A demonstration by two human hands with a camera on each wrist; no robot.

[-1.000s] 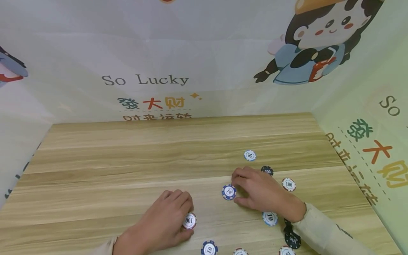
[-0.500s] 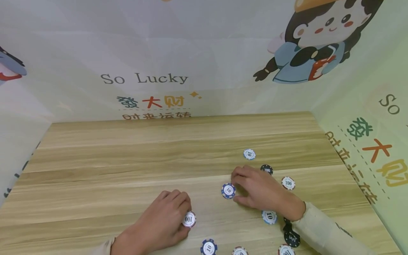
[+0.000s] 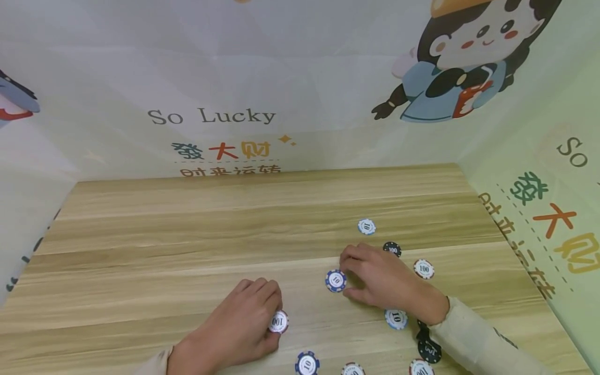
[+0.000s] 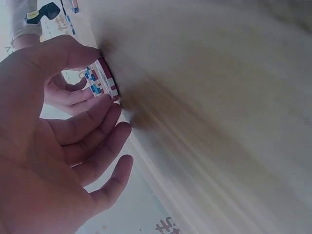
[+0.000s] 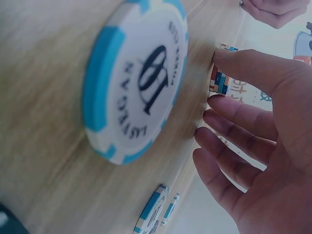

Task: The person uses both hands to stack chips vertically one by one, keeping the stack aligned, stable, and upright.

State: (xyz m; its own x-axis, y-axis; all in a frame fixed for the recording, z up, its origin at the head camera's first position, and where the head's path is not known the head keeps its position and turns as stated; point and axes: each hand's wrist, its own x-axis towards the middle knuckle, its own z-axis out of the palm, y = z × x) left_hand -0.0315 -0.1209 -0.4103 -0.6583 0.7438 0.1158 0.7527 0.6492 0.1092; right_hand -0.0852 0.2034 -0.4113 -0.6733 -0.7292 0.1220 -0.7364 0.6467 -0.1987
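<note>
In the head view my left hand (image 3: 241, 323) is at a white-faced poker chip (image 3: 278, 322) marked 100, with thumb and index finger at opposite edges. The left wrist view shows its red-and-white edge (image 4: 108, 78) between those fingertips, against the table. My right hand (image 3: 379, 278), further right, pinches a low stack of poker chips (image 3: 336, 280) topped by a blue 10 chip. In the right wrist view blue and red layers of this stack (image 5: 220, 80) show between thumb and index finger. The other fingers of both hands are bent. How many chips are stacked is unclear.
More poker chips lie about the wooden table (image 3: 164, 224): a light-blue one (image 3: 366, 226), a black one (image 3: 392, 249), a red-edged one (image 3: 424, 269), a light-blue one (image 3: 396, 319) and a blue one (image 3: 307, 363). Printed cloth walls (image 3: 328, 114) enclose the table.
The left thumb and fingers have drawn slightly closer about the 100 chip. The right hand and its stack have stayed in place.
</note>
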